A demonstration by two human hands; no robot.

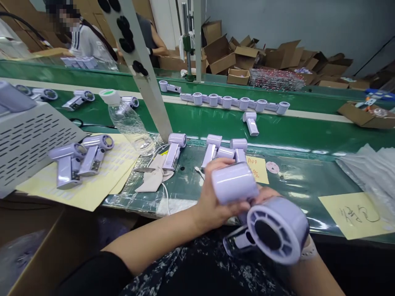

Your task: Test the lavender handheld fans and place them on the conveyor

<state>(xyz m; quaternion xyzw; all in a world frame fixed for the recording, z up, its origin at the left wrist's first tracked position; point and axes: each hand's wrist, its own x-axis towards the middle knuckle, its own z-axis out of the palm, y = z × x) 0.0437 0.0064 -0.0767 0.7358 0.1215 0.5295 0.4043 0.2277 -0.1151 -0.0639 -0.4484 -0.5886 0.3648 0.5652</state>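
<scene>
In my left hand [212, 203] is a lilac handheld fan [233, 181], shaped like a small hair dryer; my fingers wrap round its barrel. A second lilac handheld fan [298, 224] is nearer to me, its round vented end facing the camera, and my right hand [268, 193] is closed on it, mostly hidden behind the barrel. Below the two barrels shows an opened handle section [239, 242] with inner parts. Just beyond my hands, more fans [213, 142] stand on the bench beside a yellow note [259, 168].
Leftward are a pale cloth [151, 181], a clear bottle [126, 119], yellow sheets [89, 189] and a perforated metal box [40, 135]. A slanted metal post [151, 86] rises from the bench. Several fans line the green conveyor [212, 121]. Plastic bags [370, 168] lie right; co-workers sit opposite.
</scene>
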